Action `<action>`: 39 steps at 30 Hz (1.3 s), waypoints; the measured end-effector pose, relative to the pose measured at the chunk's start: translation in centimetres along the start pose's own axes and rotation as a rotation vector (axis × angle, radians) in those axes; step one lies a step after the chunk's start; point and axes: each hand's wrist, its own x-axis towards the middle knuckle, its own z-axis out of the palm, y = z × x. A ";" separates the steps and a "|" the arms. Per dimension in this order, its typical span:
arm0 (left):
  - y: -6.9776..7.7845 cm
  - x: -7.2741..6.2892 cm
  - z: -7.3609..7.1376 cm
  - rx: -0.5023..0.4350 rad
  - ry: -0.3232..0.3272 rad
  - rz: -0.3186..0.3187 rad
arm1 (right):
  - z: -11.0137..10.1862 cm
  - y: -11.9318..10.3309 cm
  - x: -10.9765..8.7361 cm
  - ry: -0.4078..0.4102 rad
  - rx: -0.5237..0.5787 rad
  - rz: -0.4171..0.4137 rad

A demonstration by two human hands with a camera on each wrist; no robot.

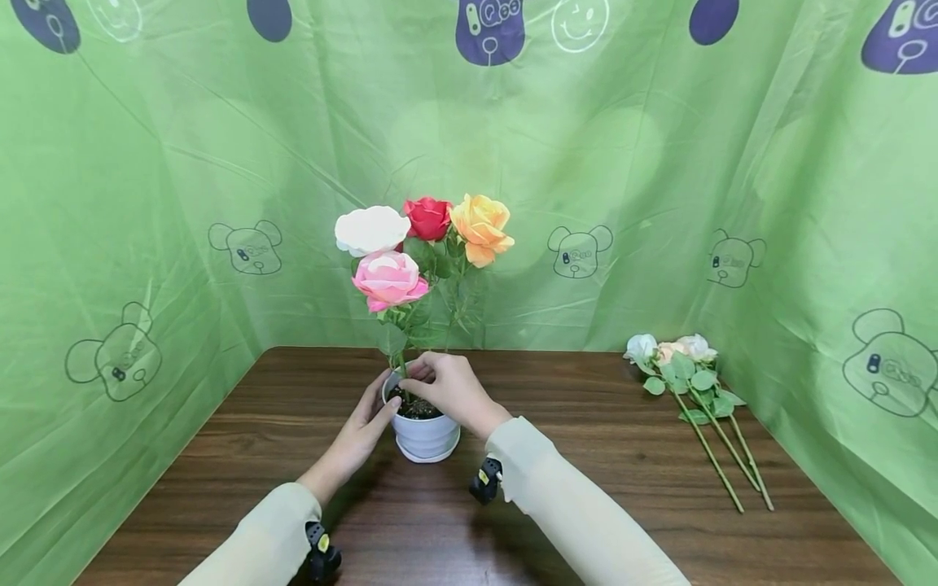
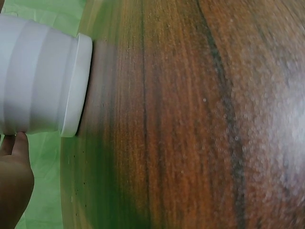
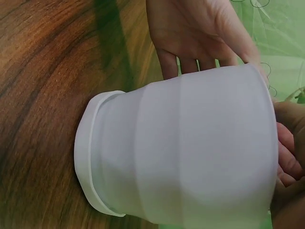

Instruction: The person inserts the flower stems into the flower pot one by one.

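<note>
A white flower pot [image 1: 427,439] on a matching saucer stands on the table, with dark soil [image 1: 419,408] inside. Four-coloured blooms rise from it: a pink rose [image 1: 391,281] in front, a white flower [image 1: 372,231], a red rose [image 1: 428,218] and an orange rose [image 1: 482,229]. My left hand [image 1: 355,431] holds the pot's left side, thumb over the rim, fingers along the outer wall [image 3: 200,148]. Reaching over the rim, my right hand [image 1: 456,395] pinches the pink rose's stem low down, just above the soil. Its fingertips are partly hidden in the right wrist view.
At the right of the brown wooden table [image 1: 572,456] lie several pale roses [image 1: 670,350] with long green stems [image 1: 714,456]. A green printed curtain [image 1: 615,163] encloses the table at the back and both sides.
</note>
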 end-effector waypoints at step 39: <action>0.3 -0.1 0.1 0.023 0.019 -0.037 | -5.6 3.6 -3.5 0.051 -0.022 0.066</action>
